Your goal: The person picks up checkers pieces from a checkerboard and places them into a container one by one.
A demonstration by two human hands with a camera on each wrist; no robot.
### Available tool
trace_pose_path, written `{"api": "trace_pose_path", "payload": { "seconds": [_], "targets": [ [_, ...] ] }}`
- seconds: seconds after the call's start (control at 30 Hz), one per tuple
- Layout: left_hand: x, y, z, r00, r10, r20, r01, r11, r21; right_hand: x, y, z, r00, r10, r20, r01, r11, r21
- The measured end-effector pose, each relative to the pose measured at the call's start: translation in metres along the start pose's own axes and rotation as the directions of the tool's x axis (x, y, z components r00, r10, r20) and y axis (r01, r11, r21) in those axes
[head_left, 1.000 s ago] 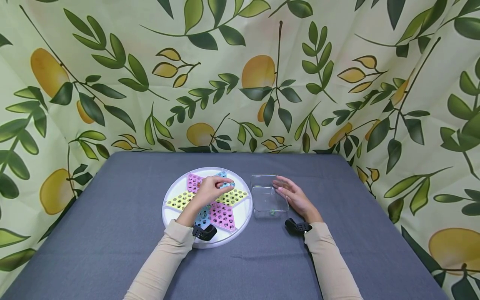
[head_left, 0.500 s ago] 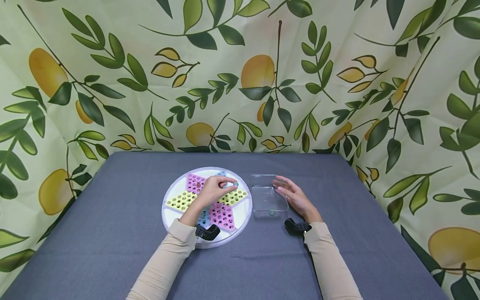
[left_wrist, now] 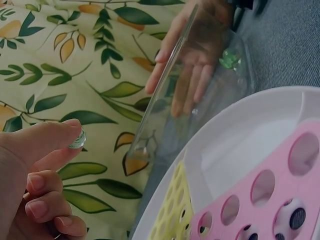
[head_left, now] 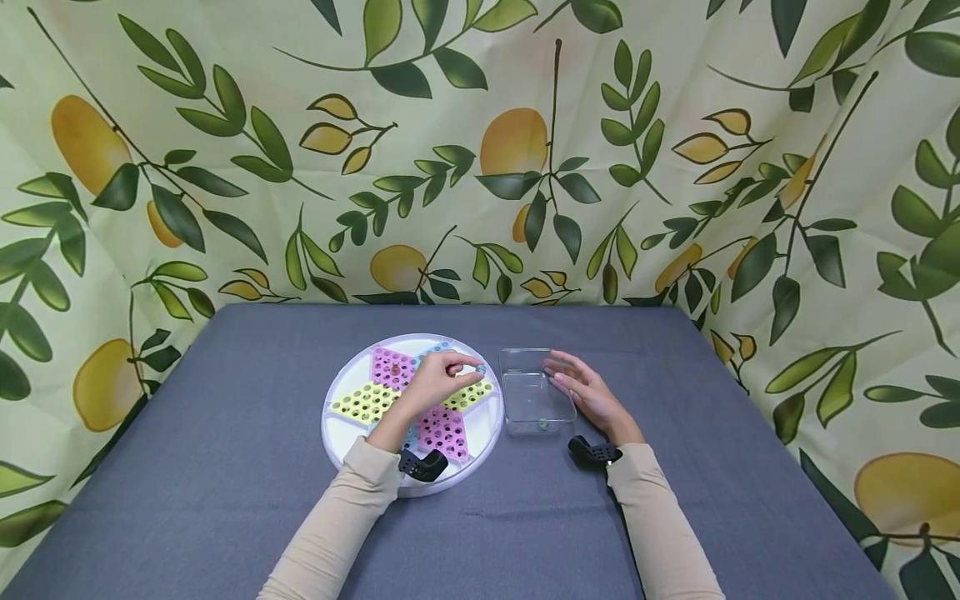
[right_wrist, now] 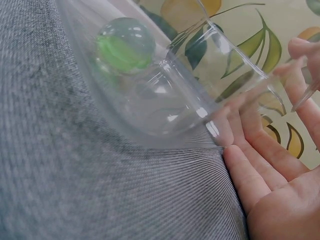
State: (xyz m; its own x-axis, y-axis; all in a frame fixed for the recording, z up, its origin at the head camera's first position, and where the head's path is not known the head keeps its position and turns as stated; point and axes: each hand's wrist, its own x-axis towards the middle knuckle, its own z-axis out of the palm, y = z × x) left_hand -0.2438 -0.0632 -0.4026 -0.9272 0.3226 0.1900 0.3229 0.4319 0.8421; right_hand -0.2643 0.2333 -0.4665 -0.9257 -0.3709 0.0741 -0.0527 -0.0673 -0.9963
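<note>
Above the right edge of the round board, we see a small marble pinched between the thumb and forefinger of the left hand; the other fingers of that hand curl loosely under it. In the left wrist view the marble shows as a pale glassy bead at the thumb tip. The board, white-rimmed with a star of pink, yellow and blue holed panels, lies under that hand. Just right of the board stands a clear plastic box, with 1 green marble resting at its near end. The right hand lies against the box's right wall, fingers straight and relaxed, gripping nothing. Board and box sit on the grey worktop, and beyond the board hangs a lemon-and-leaf curtain.
</note>
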Motion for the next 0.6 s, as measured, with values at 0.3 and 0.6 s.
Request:
{"api": "trace_pose_path", "payload": {
  "seconds": [0.3,0.6],
  "targets": [
    [0.002,0.005,0.007,0.999,0.006,0.035,-0.006,1.000,-0.001,0.000,0.002,0.000,1.000,0.021,-0.008,-0.021,1.000,-0.014],
    [0.003,0.010,0.017,0.999,0.024,0.042,-0.023,0.999,-0.023,0.000,0.001,0.000,1.000,0.023,-0.010,-0.023,0.999,-0.026]
  ]
}}
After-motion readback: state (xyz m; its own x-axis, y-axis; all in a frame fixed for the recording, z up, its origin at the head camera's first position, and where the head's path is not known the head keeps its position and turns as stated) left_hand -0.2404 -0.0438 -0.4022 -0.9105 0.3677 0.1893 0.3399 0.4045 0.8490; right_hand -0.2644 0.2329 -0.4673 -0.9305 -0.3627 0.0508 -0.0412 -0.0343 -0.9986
